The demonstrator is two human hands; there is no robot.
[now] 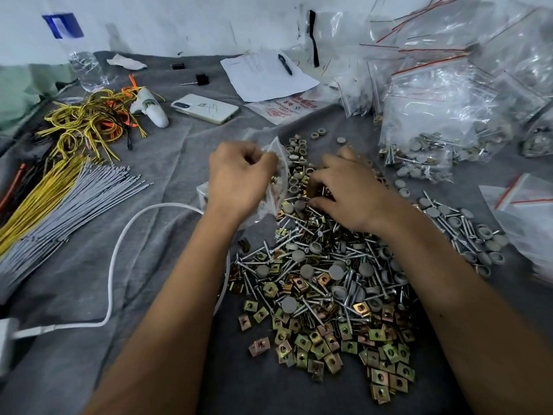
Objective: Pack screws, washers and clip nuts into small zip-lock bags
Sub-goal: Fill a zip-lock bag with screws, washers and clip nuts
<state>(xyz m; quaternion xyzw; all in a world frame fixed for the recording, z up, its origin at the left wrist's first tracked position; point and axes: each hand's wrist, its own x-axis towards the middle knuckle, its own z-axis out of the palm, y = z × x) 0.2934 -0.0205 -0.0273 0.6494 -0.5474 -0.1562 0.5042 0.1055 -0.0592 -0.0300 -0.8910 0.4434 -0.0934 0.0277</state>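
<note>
A small clear zip-lock bag (276, 175) is standing mouth-up, long axis running away from the person, left hand (239, 178) fingers pinching its rim. The right hand (347, 190) fingers are curling into mixed silver screws, grey washers and brass clip nuts (323, 283) heaped on the grey cloth surface (167, 163).

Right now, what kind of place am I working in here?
Probably an informal hardware-packing bench, not a factory line: a grey cloth-covered table holds a loose heap of silver screws, grey washers and brass clip nuts, filled clear zip-lock bags, and bundled yellow and grey wires.
</note>
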